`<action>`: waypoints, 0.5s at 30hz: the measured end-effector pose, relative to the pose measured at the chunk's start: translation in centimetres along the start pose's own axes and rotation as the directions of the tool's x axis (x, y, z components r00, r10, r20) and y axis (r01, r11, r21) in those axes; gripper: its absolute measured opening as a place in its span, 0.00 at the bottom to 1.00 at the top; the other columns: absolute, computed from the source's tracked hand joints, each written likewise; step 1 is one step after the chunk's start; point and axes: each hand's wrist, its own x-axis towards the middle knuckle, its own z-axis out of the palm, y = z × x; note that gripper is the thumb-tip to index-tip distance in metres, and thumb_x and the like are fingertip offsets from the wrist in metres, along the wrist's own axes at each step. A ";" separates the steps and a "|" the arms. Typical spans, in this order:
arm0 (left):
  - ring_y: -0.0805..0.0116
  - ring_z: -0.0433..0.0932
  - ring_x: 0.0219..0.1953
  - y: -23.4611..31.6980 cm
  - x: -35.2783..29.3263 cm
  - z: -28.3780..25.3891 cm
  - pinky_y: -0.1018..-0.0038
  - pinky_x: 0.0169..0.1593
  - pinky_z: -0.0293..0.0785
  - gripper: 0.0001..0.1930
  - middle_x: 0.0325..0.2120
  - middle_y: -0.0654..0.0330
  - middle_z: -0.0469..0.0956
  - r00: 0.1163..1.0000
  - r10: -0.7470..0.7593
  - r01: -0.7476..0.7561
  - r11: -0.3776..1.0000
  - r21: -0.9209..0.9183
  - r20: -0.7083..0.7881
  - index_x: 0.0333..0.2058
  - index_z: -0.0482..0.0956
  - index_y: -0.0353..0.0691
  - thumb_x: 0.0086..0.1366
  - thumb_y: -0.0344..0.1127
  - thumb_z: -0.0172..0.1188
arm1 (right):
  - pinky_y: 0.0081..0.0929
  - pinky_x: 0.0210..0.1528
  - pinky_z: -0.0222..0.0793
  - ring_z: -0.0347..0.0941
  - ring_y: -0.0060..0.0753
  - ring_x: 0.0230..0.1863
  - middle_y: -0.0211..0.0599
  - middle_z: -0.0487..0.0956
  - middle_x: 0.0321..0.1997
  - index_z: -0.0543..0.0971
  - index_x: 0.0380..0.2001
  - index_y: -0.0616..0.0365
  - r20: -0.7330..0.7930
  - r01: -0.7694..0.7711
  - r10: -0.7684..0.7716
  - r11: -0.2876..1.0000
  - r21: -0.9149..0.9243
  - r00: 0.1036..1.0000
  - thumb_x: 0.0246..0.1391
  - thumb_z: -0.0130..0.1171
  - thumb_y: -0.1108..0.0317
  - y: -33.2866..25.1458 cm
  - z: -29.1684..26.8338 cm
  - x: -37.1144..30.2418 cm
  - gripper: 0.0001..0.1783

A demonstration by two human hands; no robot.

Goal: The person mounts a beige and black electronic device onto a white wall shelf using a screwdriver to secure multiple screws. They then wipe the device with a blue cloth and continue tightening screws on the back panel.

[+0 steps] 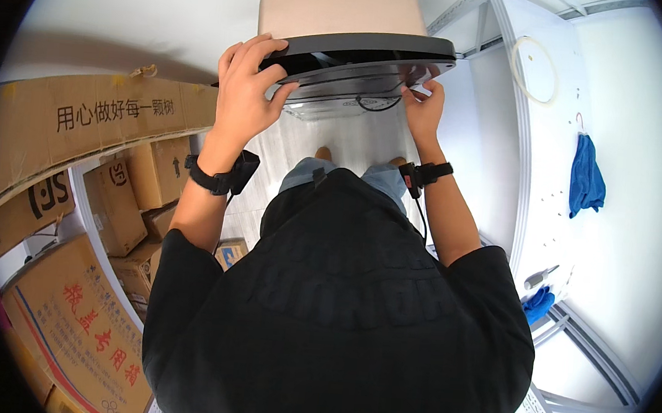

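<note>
At the top centre, in front of me, is a wide unit with a glossy black front (349, 63) and a rounded beige body (341, 9) behind it; I cannot make out its exact kind. My left hand (248, 93) grips the black part's left end, its fingers over the upper edge and the thumb below. Lower down at the right end, my right hand (423, 112) pinches the underside edge between thumb and fingers. A thin black cable (378, 107) loops beneath the unit, between my hands. Its underside is partly in shadow.
Cardboard boxes (116, 207) fill shelves at my left, below a long cardboard panel (95, 117). On the white panel at right hang a pale hoop (534, 69), a blue cloth (585, 178) and a blue glove (539, 304). Metal framing (589, 355) stands at lower right.
</note>
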 end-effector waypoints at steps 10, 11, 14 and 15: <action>0.59 0.72 0.51 -0.2 0.1 0.2 0.63 0.54 0.59 0.11 0.43 0.62 0.76 0.999 -0.017 0.016 1.000 -0.017 -0.043 0.21 0.75 0.40 0.42 0.29 0.72 | 0.44 0.59 0.57 0.63 0.46 0.56 0.47 0.64 0.58 0.68 0.56 0.55 0.076 0.572 -0.616 0.669 -0.474 0.784 0.35 0.69 0.71 -14.7 -4.8 2.9 0.39; 0.59 0.72 0.51 -0.3 0.1 0.2 0.63 0.54 0.59 0.11 0.43 0.62 0.76 0.999 -0.016 0.015 1.000 -0.018 -0.047 0.21 0.75 0.40 0.42 0.29 0.72 | 0.46 0.61 0.53 0.61 0.45 0.59 0.46 0.65 0.59 0.69 0.56 0.53 0.151 0.614 -0.612 0.682 -0.396 0.777 0.35 0.69 0.69 -15.6 -4.6 3.2 0.39; 0.59 0.73 0.49 -0.6 0.1 0.4 0.63 0.53 0.59 0.12 0.42 0.62 0.76 0.998 0.000 -0.003 0.999 -0.044 -0.062 0.24 0.75 0.41 0.41 0.29 0.72 | 0.46 0.63 0.48 0.59 0.44 0.60 0.40 0.67 0.58 0.73 0.54 0.50 0.319 0.675 -0.595 0.651 -0.346 0.737 0.35 0.70 0.65 -16.6 -3.7 3.3 0.37; 0.58 0.73 0.48 -0.8 0.0 0.4 0.63 0.53 0.59 0.13 0.42 0.62 0.76 0.998 0.005 -0.009 0.999 -0.052 -0.067 0.25 0.75 0.41 0.41 0.29 0.72 | 0.45 0.63 0.47 0.60 0.44 0.60 0.39 0.68 0.58 0.74 0.53 0.49 0.366 0.691 -0.587 0.629 -0.356 0.723 0.35 0.71 0.63 -16.8 -3.4 3.3 0.36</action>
